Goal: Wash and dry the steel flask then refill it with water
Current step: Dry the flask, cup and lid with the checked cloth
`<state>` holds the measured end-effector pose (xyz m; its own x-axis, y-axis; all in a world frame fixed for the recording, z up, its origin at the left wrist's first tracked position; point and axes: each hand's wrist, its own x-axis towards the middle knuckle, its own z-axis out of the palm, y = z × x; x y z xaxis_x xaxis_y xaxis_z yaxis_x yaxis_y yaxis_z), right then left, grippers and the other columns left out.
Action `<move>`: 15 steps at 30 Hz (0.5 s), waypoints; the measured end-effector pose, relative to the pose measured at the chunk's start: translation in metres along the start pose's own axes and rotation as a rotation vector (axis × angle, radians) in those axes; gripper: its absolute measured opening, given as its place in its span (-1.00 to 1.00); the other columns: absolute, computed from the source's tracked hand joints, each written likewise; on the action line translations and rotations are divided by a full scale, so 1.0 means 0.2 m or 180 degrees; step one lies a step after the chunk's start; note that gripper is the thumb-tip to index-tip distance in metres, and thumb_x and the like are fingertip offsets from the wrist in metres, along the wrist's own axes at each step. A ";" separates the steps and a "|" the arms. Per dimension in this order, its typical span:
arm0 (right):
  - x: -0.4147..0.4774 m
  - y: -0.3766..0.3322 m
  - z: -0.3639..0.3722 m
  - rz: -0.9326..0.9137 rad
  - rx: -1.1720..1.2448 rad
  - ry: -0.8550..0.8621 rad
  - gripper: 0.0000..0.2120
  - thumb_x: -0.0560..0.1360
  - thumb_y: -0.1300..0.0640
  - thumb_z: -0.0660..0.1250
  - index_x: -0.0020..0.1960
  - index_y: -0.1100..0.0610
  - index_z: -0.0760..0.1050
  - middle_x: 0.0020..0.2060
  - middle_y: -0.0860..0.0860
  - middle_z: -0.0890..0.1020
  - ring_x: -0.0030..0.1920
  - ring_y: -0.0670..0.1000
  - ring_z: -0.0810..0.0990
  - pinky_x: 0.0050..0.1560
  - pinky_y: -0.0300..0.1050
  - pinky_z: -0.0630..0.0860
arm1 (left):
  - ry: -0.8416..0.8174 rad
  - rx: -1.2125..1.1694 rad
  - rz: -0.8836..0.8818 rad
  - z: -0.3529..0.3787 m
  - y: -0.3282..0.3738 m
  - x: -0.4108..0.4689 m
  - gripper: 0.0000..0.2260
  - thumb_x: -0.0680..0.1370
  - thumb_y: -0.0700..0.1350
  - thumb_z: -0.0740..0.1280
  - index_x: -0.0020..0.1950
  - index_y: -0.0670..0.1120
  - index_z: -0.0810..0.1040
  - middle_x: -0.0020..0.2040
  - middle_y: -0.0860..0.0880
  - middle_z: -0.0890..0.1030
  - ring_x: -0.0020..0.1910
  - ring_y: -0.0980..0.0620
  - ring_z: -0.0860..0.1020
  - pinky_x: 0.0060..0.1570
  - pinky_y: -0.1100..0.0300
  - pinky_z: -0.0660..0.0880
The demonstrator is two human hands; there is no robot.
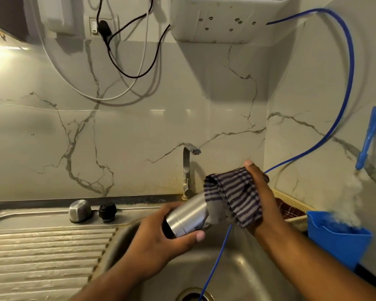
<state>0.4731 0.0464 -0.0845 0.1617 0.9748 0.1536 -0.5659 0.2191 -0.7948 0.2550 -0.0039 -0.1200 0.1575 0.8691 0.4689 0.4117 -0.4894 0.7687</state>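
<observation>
The flask (187, 216) is held tilted over the sink (243, 270), probably so that drips fall into the basin. The left hand (161, 242) grips its near end, fingers and thumb curled round the body. The right hand (263, 192) clasps a cloth (232, 196) wrapped over the far end; drying appears under way. Cap (80, 210) and stopper (108, 211) stand aside on the ledge, beside the tap (188, 168).

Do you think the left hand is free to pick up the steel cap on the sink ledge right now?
Probably not yet: the left hand grips the steel flask. Nothing stands between it and the steel cap, beside the black stopper.
</observation>
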 end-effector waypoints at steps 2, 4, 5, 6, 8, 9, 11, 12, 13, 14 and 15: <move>-0.06 0.03 0.09 0.0095 -0.0087 -0.0262 -0.37 0.25 -0.20 0.50 0.21 0.08 0.52 0.02 0.09 0.73 -0.06 0.11 0.74 -0.09 -0.01 0.61 | -0.0434 -0.1049 -0.0416 0.05 0.02 0.00 -0.49 0.32 0.09 0.63 0.16 -0.10 0.61 -0.10 -0.09 0.71 -0.17 0.02 0.68 -0.16 0.06 0.65; -0.12 0.08 0.16 0.0222 -0.0346 -0.0494 -0.38 0.20 -0.16 0.50 0.18 0.05 0.48 0.00 0.09 0.71 -0.10 0.09 0.73 -0.18 -0.08 0.60 | -0.0701 -0.1791 -0.0623 0.08 0.04 -0.01 -0.50 0.27 0.09 0.61 0.05 -0.20 0.63 -0.15 -0.16 0.70 -0.19 -0.07 0.68 -0.19 0.05 0.64; -0.13 0.12 0.16 0.0231 -0.0467 -0.0528 -0.38 0.18 -0.12 0.51 0.18 0.06 0.47 -0.04 0.09 0.71 -0.14 0.08 0.73 -0.24 -0.10 0.61 | -0.0788 -0.2040 -0.0709 0.09 0.04 -0.01 -0.51 0.22 0.08 0.64 0.00 -0.18 0.66 -0.16 -0.15 0.70 -0.20 -0.05 0.68 -0.20 0.09 0.64; -0.16 0.15 0.18 0.0224 -0.0501 -0.0578 -0.35 0.17 -0.07 0.56 0.20 0.09 0.48 -0.06 0.10 0.73 -0.15 0.09 0.75 -0.25 -0.10 0.64 | -0.0826 -0.2208 -0.0814 0.09 0.04 -0.01 -0.50 0.14 0.10 0.68 -0.06 -0.15 0.71 -0.17 -0.14 0.71 -0.21 -0.03 0.69 -0.20 0.12 0.65; -0.17 0.19 0.17 0.0293 -0.0395 -0.0721 -0.20 0.16 -0.02 0.70 0.29 0.15 0.46 -0.02 0.15 0.74 -0.05 0.16 0.75 -0.08 0.03 0.69 | -0.0736 -0.2169 -0.0813 0.07 0.02 -0.01 -0.51 0.01 0.13 0.71 -0.15 -0.03 0.78 -0.17 -0.09 0.73 -0.22 0.02 0.70 -0.20 0.13 0.66; -0.16 0.21 0.17 0.0372 -0.0363 -0.0758 -0.13 0.13 -0.04 0.74 0.32 0.16 0.46 0.01 0.17 0.74 0.00 0.20 0.74 0.04 0.13 0.68 | -0.0699 -0.1950 -0.0795 0.05 0.02 -0.01 -0.56 0.04 0.14 0.67 -0.14 0.03 0.78 -0.16 -0.05 0.74 -0.19 0.04 0.71 -0.16 0.11 0.67; -0.15 0.20 0.16 0.0417 -0.0371 -0.0714 -0.14 0.13 -0.07 0.73 0.32 0.16 0.47 0.02 0.16 0.74 0.03 0.21 0.73 0.13 0.19 0.64 | -0.0639 -0.1194 -0.0725 0.02 0.03 0.00 -0.62 0.26 0.09 0.64 0.01 -0.01 0.73 -0.08 -0.01 0.75 -0.07 0.07 0.71 0.03 0.04 0.66; -0.14 0.18 0.15 0.0362 -0.0398 -0.0644 -0.22 0.18 -0.05 0.70 0.29 0.15 0.49 0.00 0.15 0.74 0.01 0.20 0.74 0.11 0.16 0.65 | -0.0637 -0.0808 -0.0605 0.01 0.05 0.01 -0.69 0.38 -0.01 0.61 0.07 0.00 0.66 -0.06 0.06 0.74 -0.05 0.13 0.70 0.03 0.15 0.65; -0.12 0.16 0.14 0.0294 -0.0408 -0.0595 -0.30 0.22 -0.03 0.64 0.27 0.14 0.50 -0.01 0.14 0.75 0.00 0.19 0.74 0.09 0.14 0.65 | -0.0632 -0.0519 -0.0460 0.00 0.06 0.01 -0.73 0.44 -0.12 0.57 0.08 0.03 0.60 -0.09 0.20 0.72 -0.07 0.27 0.67 -0.06 0.34 0.59; -0.11 0.13 0.13 0.0263 -0.0364 -0.0575 -0.36 0.25 -0.01 0.61 0.26 0.13 0.51 0.00 0.15 0.75 0.01 0.19 0.74 0.10 0.14 0.65 | -0.0628 -0.0242 -0.0362 -0.02 0.03 0.02 -0.70 0.46 -0.18 0.55 0.08 0.08 0.55 -0.14 0.36 0.68 -0.11 0.39 0.62 -0.13 0.45 0.53; -0.10 0.11 0.12 0.0246 -0.0299 -0.0565 -0.38 0.26 -0.01 0.60 0.25 0.15 0.52 0.01 0.16 0.74 0.02 0.20 0.74 0.12 0.16 0.64 | -0.0629 0.0025 -0.0298 -0.04 0.04 0.03 -0.64 0.45 -0.17 0.56 0.10 0.14 0.53 -0.15 0.44 0.64 -0.11 0.45 0.59 -0.13 0.48 0.50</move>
<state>0.4374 0.0332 -0.0903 -0.0289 0.9824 0.1843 -0.4920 0.1465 -0.8582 0.2527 -0.0037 -0.1082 0.2907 0.9084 0.3006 0.4397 -0.4059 0.8012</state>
